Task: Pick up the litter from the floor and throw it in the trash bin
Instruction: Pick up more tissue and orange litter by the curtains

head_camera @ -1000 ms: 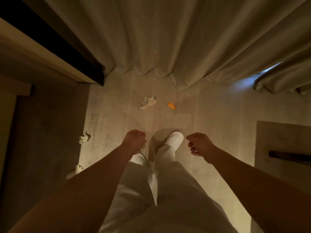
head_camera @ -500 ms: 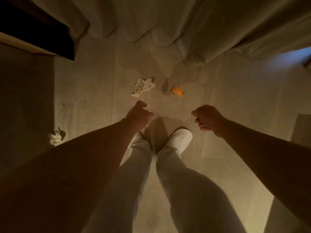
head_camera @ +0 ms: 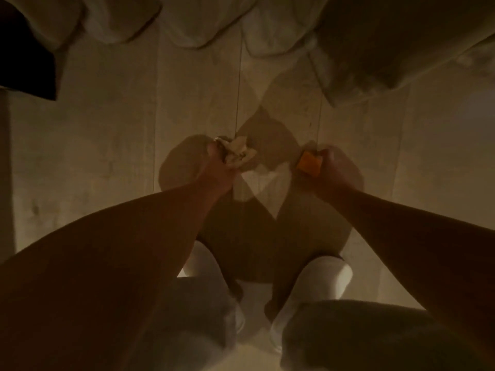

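A person crouches over a pale plank floor (head_camera: 112, 145) in dim, warm light, both bare arms stretched down toward it. The left hand (head_camera: 218, 170) has its grip closed on a crumpled white paper (head_camera: 238, 152), which bunches out past the fingers toward the curtain hem (head_camera: 203, 25); whether the paper touches the floor or is already lifted cannot be told. The right hand (head_camera: 334, 167) has its grip closed on a small orange scrap (head_camera: 309, 163), held at the side of the hand facing the white paper. The two pieces of litter sit near each other, the orange one to the right of the white one, both on the near side of the curtain hem with bare floor between. Shadows of the arms and body overlap on the planks under and between the hands. Closer to the camera than the white paper, two white shoes (head_camera: 318, 279) stand apart below light trouser legs (head_camera: 348, 333). A dark block of furniture (head_camera: 24, 62) fills the upper left corner, well left of the white paper. The frame is soft and blurred.
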Tool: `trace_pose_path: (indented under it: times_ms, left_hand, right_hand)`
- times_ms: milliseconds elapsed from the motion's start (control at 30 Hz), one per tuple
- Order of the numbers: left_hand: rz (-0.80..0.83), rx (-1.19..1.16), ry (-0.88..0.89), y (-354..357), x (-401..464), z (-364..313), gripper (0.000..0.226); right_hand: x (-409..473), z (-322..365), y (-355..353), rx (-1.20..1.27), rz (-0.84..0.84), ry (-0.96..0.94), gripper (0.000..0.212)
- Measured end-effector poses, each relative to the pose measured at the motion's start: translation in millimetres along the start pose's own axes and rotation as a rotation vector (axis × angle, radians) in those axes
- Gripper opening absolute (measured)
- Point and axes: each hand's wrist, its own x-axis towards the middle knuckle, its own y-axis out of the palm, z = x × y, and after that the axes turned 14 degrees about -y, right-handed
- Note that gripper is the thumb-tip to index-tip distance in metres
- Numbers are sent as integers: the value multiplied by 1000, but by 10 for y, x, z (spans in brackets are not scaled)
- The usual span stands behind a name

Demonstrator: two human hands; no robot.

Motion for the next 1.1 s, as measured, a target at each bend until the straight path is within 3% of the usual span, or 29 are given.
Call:
trace_pose_path:
  times_ms: [233, 333, 467, 600, 767, 933, 1033, 1100]
  left_hand:
    - [-211, 84, -11, 240, 136, 110, 50]
    - [-155, 158, -53, 319, 104, 158, 42]
    - [-81, 119, -71, 385, -9, 251, 39]
    - [1, -26, -176, 243, -339, 243, 34]
    - [9, -99, -288, -209, -1188, 163, 42]
    - [36, -88, -360, -924, -2510, -64, 21]
    - [16, -87, -405, -1230, -3206, -161, 21]
    - [22, -121, -418, -1452, -3766, -238, 12]
  right_hand:
    - [86, 46, 62, -117, -2, -2, 40]
    - [125, 11, 131, -105, 83, -12, 41]
    - [141, 91, 155, 49, 118, -7, 25]
    - [-58, 282, 59, 243, 104, 10, 34]
    - [-652, 688, -409, 227, 159, 18, 31]
    - [-1613, 1208, -1132, 279, 149, 85, 34]
    - [-2168, 1533, -1541, 383, 127, 85, 3]
    - [-2607, 1803, -1880, 451, 124, 102, 12]
